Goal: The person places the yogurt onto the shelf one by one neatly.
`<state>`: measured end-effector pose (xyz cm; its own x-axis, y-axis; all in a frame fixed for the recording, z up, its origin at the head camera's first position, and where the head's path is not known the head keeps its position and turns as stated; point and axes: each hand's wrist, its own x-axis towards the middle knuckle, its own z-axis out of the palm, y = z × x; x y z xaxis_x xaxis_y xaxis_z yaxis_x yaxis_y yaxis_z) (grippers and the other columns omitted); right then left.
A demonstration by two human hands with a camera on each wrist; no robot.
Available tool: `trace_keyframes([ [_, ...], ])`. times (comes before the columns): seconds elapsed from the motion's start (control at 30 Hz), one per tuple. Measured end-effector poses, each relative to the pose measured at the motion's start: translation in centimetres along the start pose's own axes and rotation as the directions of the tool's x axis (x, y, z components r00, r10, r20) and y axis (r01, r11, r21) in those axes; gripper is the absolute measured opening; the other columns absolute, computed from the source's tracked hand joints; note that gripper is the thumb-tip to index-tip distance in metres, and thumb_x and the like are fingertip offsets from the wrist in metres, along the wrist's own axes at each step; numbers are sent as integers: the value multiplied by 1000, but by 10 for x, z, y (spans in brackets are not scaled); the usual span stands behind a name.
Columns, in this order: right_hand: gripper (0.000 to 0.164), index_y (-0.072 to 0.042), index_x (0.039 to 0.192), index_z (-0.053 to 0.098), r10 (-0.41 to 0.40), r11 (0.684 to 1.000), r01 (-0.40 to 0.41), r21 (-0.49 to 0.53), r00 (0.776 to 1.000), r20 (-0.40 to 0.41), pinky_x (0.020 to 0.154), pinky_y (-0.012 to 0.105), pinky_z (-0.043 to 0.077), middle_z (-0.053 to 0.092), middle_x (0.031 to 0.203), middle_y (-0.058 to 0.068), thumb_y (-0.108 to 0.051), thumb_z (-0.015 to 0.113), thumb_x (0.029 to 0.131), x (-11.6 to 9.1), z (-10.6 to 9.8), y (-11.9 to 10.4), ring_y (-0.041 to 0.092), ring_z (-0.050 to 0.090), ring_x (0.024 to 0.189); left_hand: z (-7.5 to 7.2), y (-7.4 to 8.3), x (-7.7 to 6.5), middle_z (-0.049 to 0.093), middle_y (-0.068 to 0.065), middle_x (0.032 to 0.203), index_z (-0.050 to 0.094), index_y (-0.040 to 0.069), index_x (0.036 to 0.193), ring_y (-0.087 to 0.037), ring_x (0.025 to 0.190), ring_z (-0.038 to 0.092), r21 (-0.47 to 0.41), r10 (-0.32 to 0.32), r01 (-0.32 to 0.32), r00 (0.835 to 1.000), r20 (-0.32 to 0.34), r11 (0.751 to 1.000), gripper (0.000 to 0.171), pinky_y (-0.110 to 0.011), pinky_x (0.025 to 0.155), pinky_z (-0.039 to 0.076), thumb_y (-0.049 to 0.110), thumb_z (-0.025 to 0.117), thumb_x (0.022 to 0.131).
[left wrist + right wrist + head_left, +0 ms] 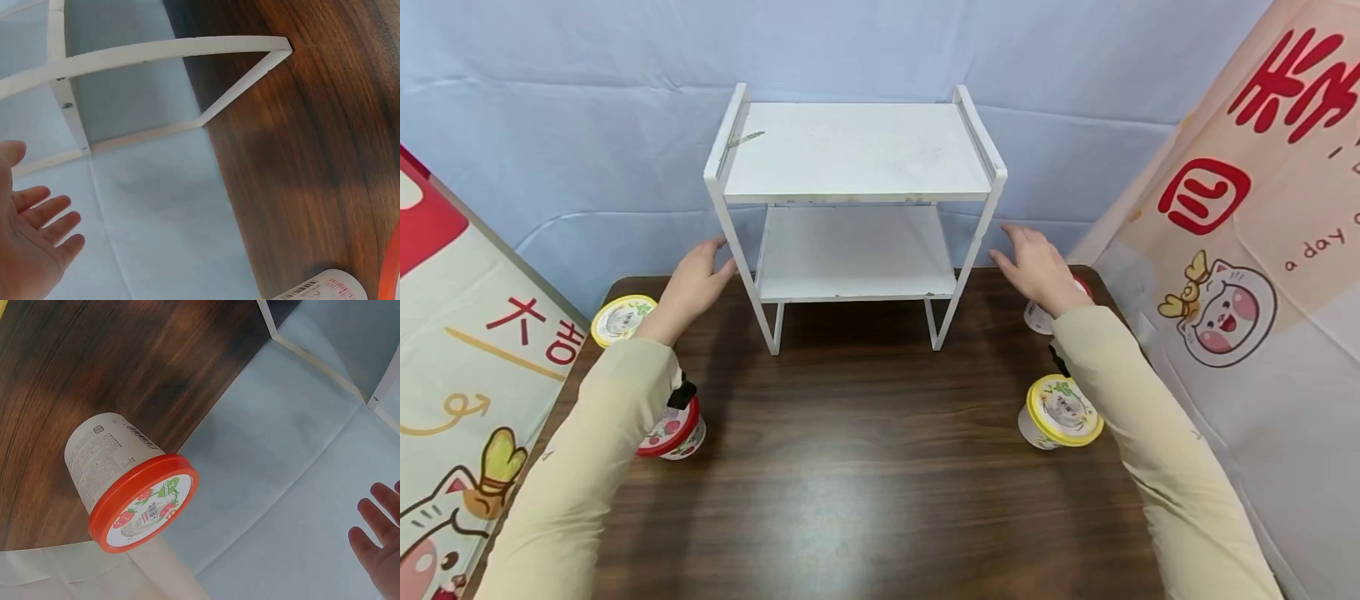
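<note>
Here we are, then: the shelf (857, 150) stands upright at the back of the table (820, 483), and I've a hand out on either side of it. My left hand (691, 286) is loose and bare, fingers parted, just beside the left leg (749, 287); the left wrist view shows a gap. My right hand (1037, 265), wide too and holding nothing, is a little apart from the right leg (973, 250). If I'm to take hold, I'd judge it best to close in from both sides together, at matching height, so the frame stays level and doesn't skew. And mind those sleeves! The left one (568, 467) passes over the left red tub (666, 433), the right one (1150, 433) runs close by the right yellow tub (1066, 412): elbows high, no knocking.
</note>
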<state>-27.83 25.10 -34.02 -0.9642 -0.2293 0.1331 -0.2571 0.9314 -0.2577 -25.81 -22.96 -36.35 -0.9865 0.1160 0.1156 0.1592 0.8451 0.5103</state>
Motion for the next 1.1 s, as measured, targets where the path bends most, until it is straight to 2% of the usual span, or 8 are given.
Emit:
trace_keyframes([
  [0.33,53,3,134,37,-29,1000,29,-1,1000,-11,99,53,29,41,133,25,-31,45,95,-10,-5,0,41,35,122,2,7,-14,45,-26,128,45,-3,126,-40,120,40,-69,35,-37,999,-23,997,43,-51,97,33,27,41,95],
  [0.5,50,2,133,39,-31,1000,31,-4,1000,1,97,53,31,43,132,24,-30,44,95,-15,-9,-1,40,37,122,3,9,-20,50,-25,124,47,-3,124,-39,117,43,-82,59,-62,997,-42,995,41,-50,96,33,27,42,96],
  [0.73,47,2,130,43,-32,999,32,32,999,7,97,52,32,45,130,23,-31,42,96,-21,-15,0,39,38,121,6,10,-33,54,-23,117,48,-3,123,-38,111,48,-75,68,-70,997,-26,995,42,-50,91,37,29,42,96],
  [0.9,43,1,127,47,-45,998,47,47,998,-40,94,52,34,49,127,21,-29,43,96,-26,-15,2,38,43,117,6,12,-41,54,-23,117,48,-3,123,-37,109,49,-81,83,-83,997,-12,993,42,-50,90,39,29,41,97],
  [1.1,36,0,121,53,-69,995,76,61,991,-113,88,51,39,54,121,19,-25,45,96,-32,-14,2,36,49,109,5,14,-49,54,-23,119,48,-3,123,-37,111,49,-76,57,-58,998,-17,995,43,-50,91,39,30,42,96],
])
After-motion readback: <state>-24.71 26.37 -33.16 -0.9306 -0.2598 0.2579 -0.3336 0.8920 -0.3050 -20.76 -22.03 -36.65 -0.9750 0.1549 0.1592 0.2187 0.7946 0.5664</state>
